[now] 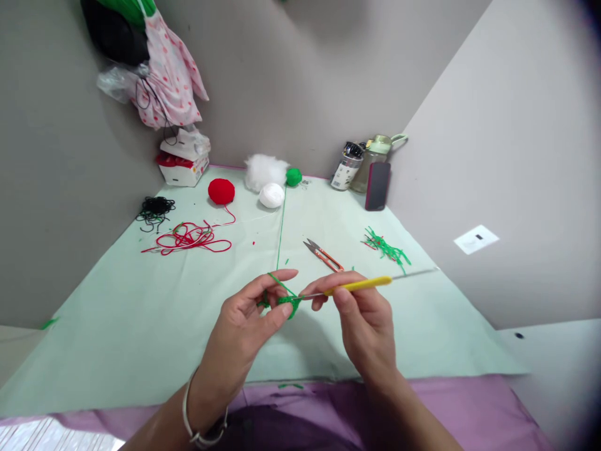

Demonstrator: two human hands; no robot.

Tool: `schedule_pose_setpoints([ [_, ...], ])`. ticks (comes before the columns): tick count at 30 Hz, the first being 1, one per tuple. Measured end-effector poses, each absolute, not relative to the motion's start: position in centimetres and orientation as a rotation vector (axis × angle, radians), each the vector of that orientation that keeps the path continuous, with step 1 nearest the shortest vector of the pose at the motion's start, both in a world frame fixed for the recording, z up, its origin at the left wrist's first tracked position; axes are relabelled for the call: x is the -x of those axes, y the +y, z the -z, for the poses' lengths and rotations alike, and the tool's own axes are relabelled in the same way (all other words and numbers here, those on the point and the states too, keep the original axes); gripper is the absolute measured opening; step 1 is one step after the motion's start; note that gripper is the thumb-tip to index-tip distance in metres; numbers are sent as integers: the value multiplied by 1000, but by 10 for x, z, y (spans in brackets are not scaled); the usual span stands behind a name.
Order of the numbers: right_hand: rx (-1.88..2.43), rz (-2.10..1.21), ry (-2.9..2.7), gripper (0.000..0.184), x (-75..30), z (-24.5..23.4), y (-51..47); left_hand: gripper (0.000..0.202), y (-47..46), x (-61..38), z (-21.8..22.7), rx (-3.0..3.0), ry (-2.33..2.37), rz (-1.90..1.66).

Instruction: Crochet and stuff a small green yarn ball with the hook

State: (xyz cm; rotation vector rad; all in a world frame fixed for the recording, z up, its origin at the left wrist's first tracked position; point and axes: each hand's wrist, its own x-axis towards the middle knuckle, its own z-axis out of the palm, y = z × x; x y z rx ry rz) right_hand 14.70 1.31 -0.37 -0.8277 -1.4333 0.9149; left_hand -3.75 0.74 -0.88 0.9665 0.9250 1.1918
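My left hand pinches a small green crochet piece between thumb and fingers, with green yarn looped over the forefinger and running back to a green yarn ball. My right hand grips a yellow-handled crochet hook; its metal tip enters the green piece. Both hands hover above the pale green table cover.
Orange-handled snips lie just beyond my hands. Green yarn scraps are to the right, loose red yarn and black yarn to the left. Red ball, white ball, stuffing, tissue box, cup, bottle and phone stand at the back.
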Motion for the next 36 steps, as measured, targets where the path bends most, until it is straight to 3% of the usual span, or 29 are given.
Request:
schedule_pose_setpoints([
  [6, 776, -249, -1882, 27, -145, 2, 6, 31, 1, 31, 6, -1140, 1076, -1325],
  [10, 734, 175, -2028, 31, -146, 10, 7, 51, 4, 27, 2, -744, 867, -1195],
  [13, 753, -88, -1842, 34, -146, 12, 7, 57, 12, 32, 0, -515, 746, -1084],
  [19, 735, -778, -1437, 20, -140, 5, 11, 52, 14, 38, 1, -572, 751, -1124],
  [36, 760, -846, -1452, 10, -136, 5, 16, 79, 9, 33, -1, -709, 757, -1106],
])
